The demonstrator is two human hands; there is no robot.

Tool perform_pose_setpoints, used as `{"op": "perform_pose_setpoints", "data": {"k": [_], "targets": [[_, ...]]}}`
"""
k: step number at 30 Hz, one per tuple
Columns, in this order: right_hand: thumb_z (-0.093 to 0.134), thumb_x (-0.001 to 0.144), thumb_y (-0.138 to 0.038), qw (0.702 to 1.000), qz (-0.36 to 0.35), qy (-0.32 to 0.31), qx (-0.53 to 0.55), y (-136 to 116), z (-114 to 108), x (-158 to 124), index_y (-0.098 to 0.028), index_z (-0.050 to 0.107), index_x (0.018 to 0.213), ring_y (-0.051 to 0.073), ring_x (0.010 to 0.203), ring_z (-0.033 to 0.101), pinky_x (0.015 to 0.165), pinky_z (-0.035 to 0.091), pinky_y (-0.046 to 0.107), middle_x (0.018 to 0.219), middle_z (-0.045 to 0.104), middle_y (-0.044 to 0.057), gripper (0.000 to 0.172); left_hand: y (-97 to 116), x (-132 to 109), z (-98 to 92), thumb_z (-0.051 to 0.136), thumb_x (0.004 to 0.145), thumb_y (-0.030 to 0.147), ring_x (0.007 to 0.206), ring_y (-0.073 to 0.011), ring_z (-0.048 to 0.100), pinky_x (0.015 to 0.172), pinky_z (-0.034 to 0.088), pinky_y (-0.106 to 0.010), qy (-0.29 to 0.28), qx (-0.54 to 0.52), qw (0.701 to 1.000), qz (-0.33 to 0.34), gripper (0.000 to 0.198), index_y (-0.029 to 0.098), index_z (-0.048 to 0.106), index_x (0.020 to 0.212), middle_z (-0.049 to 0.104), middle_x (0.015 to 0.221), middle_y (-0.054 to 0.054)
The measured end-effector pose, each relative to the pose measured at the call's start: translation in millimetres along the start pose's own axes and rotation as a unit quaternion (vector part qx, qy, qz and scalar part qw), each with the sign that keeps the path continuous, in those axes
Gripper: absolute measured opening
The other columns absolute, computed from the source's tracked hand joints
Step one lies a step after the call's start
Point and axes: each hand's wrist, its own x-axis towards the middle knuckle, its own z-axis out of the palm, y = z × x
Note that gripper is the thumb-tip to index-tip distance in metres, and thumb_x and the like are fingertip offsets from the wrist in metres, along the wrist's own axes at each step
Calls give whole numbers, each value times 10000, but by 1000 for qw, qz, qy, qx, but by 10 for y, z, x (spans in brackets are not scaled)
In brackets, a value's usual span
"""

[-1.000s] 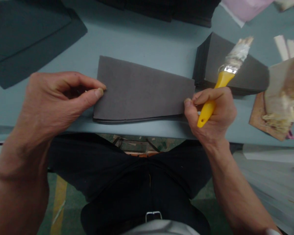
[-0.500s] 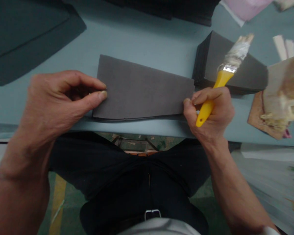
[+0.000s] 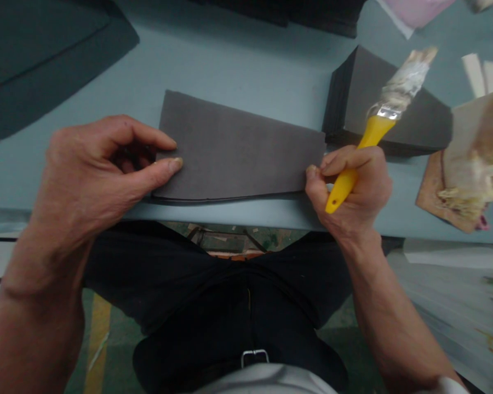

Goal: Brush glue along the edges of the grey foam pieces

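Note:
A dark grey foam sheet (image 3: 238, 150) lies on the pale blue table (image 3: 238, 65) near its front edge, on top of another sheet of the same shape. My left hand (image 3: 102, 169) pinches the sheet's left end between thumb and forefinger. My right hand (image 3: 349, 189) is closed round the yellow handle of a paintbrush (image 3: 378, 128), whose glue-caked bristles point up and to the right. That hand's thumb and fingertip press the sheet's right end.
A stack of dark grey foam pieces (image 3: 390, 109) stands right of the sheet. A glue-crusted container on a brown board (image 3: 472, 164) sits at the right edge. Large dark foam sheets (image 3: 45, 49) lie at the back left. Pink material (image 3: 411, 13) lies at the back right.
My left thumb has slid a little further onto the sheet's left end. The brush has tilted slightly to the right. The sheet has barely shifted.

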Motion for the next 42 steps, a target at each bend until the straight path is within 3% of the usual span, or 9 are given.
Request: {"op": "perform_pose_setpoints", "data": {"k": [6, 20, 25, 30, 34, 42], "targets": [[772, 898, -172, 1000, -14, 9, -3, 0, 13, 8, -305, 542, 930, 173, 639, 645, 621, 530, 353, 779, 632, -41, 268, 19, -8, -13, 807, 912, 531, 656, -195, 546, 590, 429, -411, -8, 24, 1000, 4, 325, 273, 847, 1107, 698, 809, -13], [755, 942, -253, 1000, -10, 5, -17, 8, 1, 3, -300, 552, 900, 186, 661, 676, 623, 551, 349, 777, 662, -29, 213, -42, 55, 0, 784, 944, 515, 617, -86, 490, 584, 369, -281, -35, -19, 998, 52, 304, 231, 826, 1042, 653, 762, 58], [747, 957, -313, 1000, -1, 7, -18, 11, 17, -4, -309, 540, 897, 194, 644, 666, 615, 554, 363, 764, 654, -24, 216, -40, 51, -10, 824, 890, 425, 620, -117, 520, 590, 392, -324, -40, -30, 998, 42, 226, 246, 825, 1029, 677, 762, 48], [721, 965, -402, 998, 45, -11, -49, -23, 8, -11, -323, 547, 904, 223, 680, 672, 642, 587, 395, 765, 659, -3, 200, -55, 56, -15, 817, 880, 467, 608, -131, 510, 594, 397, -348, -35, -20, 999, 31, 255, 266, 829, 1036, 680, 757, 44], [740, 952, -374, 998, 48, -22, -38, -30, -13, -9, -323, 572, 917, 224, 694, 676, 658, 582, 393, 789, 673, -2, 179, -54, 54, -15, 826, 869, 455, 610, -117, 521, 576, 372, -339, -31, -23, 999, 31, 256, 251, 835, 1024, 676, 748, 45], [765, 912, -308, 999, 33, -9, -30, -2, -9, -9, -311, 591, 903, 209, 658, 658, 646, 565, 384, 784, 680, -8, 174, -16, 59, -27, 821, 878, 493, 633, -172, 557, 575, 390, -382, -43, -19, 999, 9, 257, 285, 833, 1029, 701, 769, 12]]}}
